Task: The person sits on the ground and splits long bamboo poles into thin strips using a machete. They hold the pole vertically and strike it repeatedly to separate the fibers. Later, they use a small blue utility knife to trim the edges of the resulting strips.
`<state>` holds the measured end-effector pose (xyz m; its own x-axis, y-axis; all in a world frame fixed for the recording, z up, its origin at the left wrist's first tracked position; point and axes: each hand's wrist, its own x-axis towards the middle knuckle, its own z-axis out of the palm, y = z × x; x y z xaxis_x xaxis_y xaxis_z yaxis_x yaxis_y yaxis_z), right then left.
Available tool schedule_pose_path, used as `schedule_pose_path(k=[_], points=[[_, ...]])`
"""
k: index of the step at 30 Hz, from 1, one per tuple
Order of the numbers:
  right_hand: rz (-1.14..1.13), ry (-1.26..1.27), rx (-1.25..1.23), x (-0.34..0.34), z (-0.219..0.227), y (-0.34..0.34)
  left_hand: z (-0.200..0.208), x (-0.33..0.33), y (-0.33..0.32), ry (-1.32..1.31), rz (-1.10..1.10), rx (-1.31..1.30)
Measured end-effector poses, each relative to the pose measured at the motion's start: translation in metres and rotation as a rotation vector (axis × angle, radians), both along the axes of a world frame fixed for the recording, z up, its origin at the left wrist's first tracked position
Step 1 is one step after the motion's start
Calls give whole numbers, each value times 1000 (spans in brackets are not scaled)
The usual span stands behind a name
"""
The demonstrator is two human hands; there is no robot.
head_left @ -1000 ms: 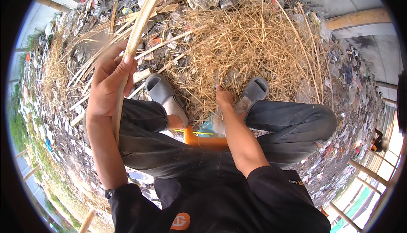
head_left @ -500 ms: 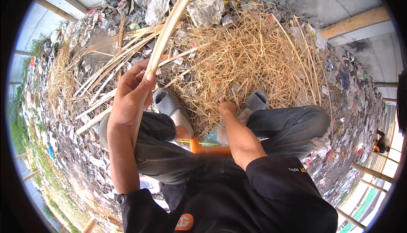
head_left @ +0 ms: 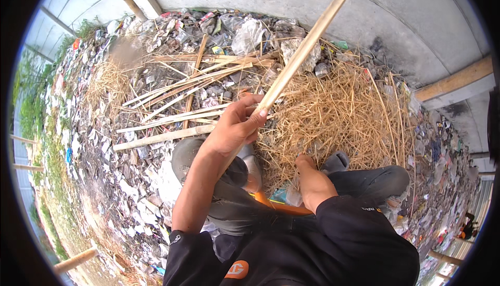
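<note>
A long, pale split-bamboo strip (head_left: 307,49) slants up and to the right from my left hand (head_left: 235,124). The fingers and thumb are closed around its lower part, and its bottom end runs behind my forearm. Between my knees, low over the shavings, my right hand (head_left: 306,165) is curled closed. Whatever it may hold is hidden. Beyond it spreads a heap of straw-coloured bamboo shavings (head_left: 338,116). Left of the heap lies a loose stack of bamboo strips (head_left: 179,119), crossing one another.
I sit on a low orange seat (head_left: 284,207) with my knees apart. Scraps of plastic litter (head_left: 130,187) cover the ground. A pale rock (head_left: 310,57) and a crumpled clear plastic bag (head_left: 248,37) lie by the grey wall (head_left: 411,20). A wooden beam (head_left: 455,80) juts in at right.
My view has shifted, so the surroundings sit lower and further right. The strip in my left hand now tilts more to the right. My right hand stays low between my knees.
</note>
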<state>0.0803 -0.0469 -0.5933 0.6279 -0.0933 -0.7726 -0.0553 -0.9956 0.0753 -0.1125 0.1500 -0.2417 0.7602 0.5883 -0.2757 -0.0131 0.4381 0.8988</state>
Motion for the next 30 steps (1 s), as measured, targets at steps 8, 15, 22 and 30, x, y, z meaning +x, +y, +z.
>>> schedule_pose_path(k=[8,15,22,30], points=[[306,8,37,-17,89,8,1,0,2,-70,-96,-1],[711,76,154,-47,213,6,4,-16,3,-118,-97,-20],[969,72,244,-66,282,18,7,-16,6,-145,-78,-50],[65,18,237,-16,75,-2,8,-21,10,-166,-57,-76]])
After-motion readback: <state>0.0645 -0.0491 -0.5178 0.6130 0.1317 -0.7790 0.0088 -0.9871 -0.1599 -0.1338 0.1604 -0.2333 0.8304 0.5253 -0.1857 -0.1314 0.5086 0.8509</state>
